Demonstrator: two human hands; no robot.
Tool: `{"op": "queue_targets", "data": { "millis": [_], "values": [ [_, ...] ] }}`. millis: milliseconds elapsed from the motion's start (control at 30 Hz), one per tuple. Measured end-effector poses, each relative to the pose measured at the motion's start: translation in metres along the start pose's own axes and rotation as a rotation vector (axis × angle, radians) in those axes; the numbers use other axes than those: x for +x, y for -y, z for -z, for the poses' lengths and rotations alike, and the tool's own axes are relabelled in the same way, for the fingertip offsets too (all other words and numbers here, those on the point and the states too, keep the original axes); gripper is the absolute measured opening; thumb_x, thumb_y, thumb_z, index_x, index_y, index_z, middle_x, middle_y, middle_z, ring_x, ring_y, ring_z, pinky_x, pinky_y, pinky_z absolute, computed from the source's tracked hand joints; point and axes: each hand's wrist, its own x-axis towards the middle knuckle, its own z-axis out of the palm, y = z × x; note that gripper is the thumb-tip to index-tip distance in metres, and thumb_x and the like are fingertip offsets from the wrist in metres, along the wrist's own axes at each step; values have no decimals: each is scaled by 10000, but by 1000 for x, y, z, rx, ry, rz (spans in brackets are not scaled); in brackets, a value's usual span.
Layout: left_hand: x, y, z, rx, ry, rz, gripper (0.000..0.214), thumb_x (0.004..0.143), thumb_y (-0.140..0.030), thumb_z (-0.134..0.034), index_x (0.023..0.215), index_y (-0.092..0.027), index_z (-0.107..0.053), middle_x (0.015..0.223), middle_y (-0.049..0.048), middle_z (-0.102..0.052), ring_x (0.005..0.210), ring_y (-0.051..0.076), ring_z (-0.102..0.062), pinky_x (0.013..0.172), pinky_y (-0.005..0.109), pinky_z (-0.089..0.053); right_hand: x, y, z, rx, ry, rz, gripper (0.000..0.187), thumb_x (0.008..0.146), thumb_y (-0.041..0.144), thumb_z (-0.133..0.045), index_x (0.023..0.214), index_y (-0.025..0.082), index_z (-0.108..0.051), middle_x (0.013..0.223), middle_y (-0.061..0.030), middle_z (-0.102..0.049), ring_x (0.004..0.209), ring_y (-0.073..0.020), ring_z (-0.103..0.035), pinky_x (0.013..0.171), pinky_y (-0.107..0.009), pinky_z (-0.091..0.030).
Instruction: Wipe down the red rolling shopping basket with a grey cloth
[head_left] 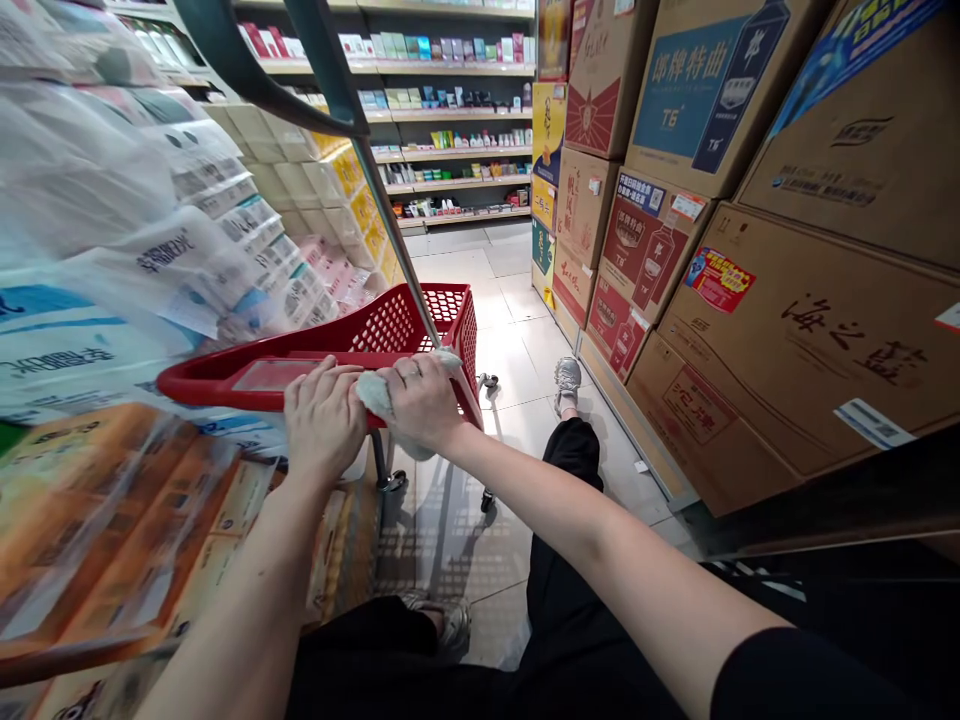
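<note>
A red plastic shopping cart (442, 302) with perforated sides stands in front of me, its flat red handle bar turned toward me. My left hand (324, 412) is closed over the handle, fingers lying across its top. Just right of it, my right hand (426, 400) clasps a pale grey-green cloth (375, 396) against the handle's right part. The cloth sticks out on both sides of that hand. A thin metal pole (397, 235) with a dark looped top (322, 80) slants up beyond my right hand; its lower end is hidden behind the hand and cart.
Stacked cartons (810, 340) line the right side of the aisle. Plastic-wrapped tissue packs (172, 250) are piled at left, with orange packs (97, 510) low and near. Shelves of small goods (450, 110) cross the far end. Pale floor tiles (510, 350) run between; my feet are on them.
</note>
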Motion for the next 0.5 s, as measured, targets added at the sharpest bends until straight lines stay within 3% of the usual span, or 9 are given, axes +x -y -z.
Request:
{"op": "queue_targets", "data": {
  "millis": [167,300,400,500],
  "values": [
    [-3,-1,2,-45,9,-14,394,979,-353,-273,1103,-186,-607,1281,115,-634,1380,242,-409,1151,452,-225,-18,-34,-11,153,-4,166,331,974,335,-456,1283,321,-574,1364,-39,-544,1307,-246,-409,1189,-486,-267],
    [-3,-8,2,-105,3,13,388,964,-377,-288,1086,-220,-620,1285,118,-629,1390,259,-401,1152,455,-214,-25,-57,-21,257,-22,175,333,932,369,-515,1252,351,-602,1394,-19,-532,1380,-231,-367,1207,-481,-258],
    [-2,-13,3,-146,17,37,377,950,-377,-303,1071,-243,-633,1284,108,-629,1391,261,-396,1155,464,-205,-39,-73,-31,316,-63,-5,386,910,405,-529,1263,269,-601,1368,-83,-552,1342,-239,-442,1161,-450,-344],
    [-1,-15,3,-157,8,42,377,950,-371,-302,1053,-243,-641,1262,109,-636,1385,264,-401,1153,474,-204,-64,-96,-40,457,-110,-447,420,949,453,-444,1211,163,-599,1172,-148,-647,1098,-242,-624,975,-406,-500]
  ]
}}
